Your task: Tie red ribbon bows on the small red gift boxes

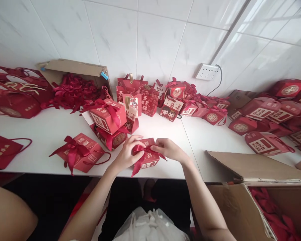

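Near the table's front edge, straight ahead of me, stands a red gift box [152,160] with pale lettering. A dark red ribbon [139,164] is looped across its top, one tail hanging over the front. My left hand [129,150] pinches the ribbon from the left, its fingers curled over the box's corner. From the right, my right hand [169,149] has thumb and fingertips closed on the ribbon near the knot. Another red box with a bow and cord handle [84,152] sits to the left. Behind my left hand, a ribboned box [110,117] rests on top of others.
A cardboard box [75,65] of red ribbons stands against the wall. Rows of gift boxes [149,100] line the back. More boxes pile up at right [262,108]. An open carton [230,207] with ribbons is at lower right. A power strip [207,72] hangs on the wall. Someone's limb [10,214] shows at lower left.
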### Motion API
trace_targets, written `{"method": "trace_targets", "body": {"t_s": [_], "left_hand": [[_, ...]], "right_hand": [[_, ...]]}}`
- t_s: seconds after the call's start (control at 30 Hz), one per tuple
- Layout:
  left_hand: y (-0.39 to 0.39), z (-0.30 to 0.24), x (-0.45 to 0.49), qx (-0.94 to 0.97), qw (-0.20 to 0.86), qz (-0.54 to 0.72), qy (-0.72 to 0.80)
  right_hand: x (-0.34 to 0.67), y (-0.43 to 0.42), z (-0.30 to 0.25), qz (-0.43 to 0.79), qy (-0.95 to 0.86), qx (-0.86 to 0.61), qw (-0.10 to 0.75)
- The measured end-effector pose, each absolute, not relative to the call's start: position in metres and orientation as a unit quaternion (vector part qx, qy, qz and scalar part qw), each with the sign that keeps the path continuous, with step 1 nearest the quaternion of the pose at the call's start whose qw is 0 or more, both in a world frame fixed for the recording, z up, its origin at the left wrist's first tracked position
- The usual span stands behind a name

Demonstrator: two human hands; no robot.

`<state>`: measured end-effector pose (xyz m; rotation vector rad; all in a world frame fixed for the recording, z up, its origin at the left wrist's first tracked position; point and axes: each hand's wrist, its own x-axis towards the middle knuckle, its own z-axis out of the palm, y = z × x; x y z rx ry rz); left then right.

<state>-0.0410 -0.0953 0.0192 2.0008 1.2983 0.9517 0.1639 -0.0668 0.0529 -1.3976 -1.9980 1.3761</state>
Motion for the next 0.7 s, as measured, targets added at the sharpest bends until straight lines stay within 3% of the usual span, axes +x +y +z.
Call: {"method": "trace_targets", "body": {"t_s": [0.23, 0.43, 0.7], "left_hand": [[-0.088, 0.017, -0.036, 0.721, 0.345, 0.37, 0.475], [-0.088, 0.019, -0.036, 0.704, 0.377, 0.367, 0.476], [-0.091, 0.017, -0.032, 0.673, 0.407, 0.393, 0.477]], "right_hand": [[0.165, -0.078, 0.023, 0.662, -0.538, -0.416, 0.314], [0.167, -0.085, 0.015, 0.596, -0.552, -0.483, 0.327], [0.174, -0.116, 0.028, 0.513, -0.626, -0.522, 0.271]]}}
